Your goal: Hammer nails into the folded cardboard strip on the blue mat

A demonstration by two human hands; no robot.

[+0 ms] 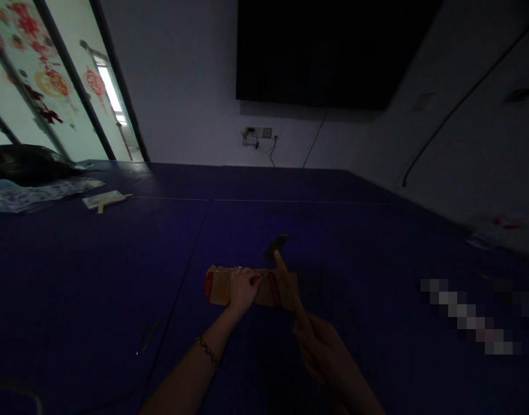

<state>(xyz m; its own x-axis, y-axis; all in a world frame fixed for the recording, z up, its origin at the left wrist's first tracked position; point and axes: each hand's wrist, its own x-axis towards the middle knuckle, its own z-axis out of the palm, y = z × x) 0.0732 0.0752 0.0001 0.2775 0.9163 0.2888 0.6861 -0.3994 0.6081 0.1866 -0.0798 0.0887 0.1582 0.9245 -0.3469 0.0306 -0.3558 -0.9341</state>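
A flattened piece of brown cardboard packaging (pixel 223 285) with red and yellow print lies on the dark blue surface in front of me. My left hand (pixel 246 286) rests on its middle, thumb and fingers pinched together. Whatever is between those fingertips is too small and dark to make out. My right hand (pixel 318 343) is wrapped round the wooden handle of a hammer (pixel 282 268). The dark hammer head is raised at the far end of the handle, just beyond the cardboard's far edge. The handle crosses in front of the cardboard's right end.
Several thin metal pieces (pixel 148 336) lie to the left. Farther back left are a flat packet (pixel 104 199), patterned cloth or plastic (pixel 43 193) and a dark bag (pixel 28 162). A wall with sockets (pixel 258 133) and a large screen (pixel 325 55) stands behind.
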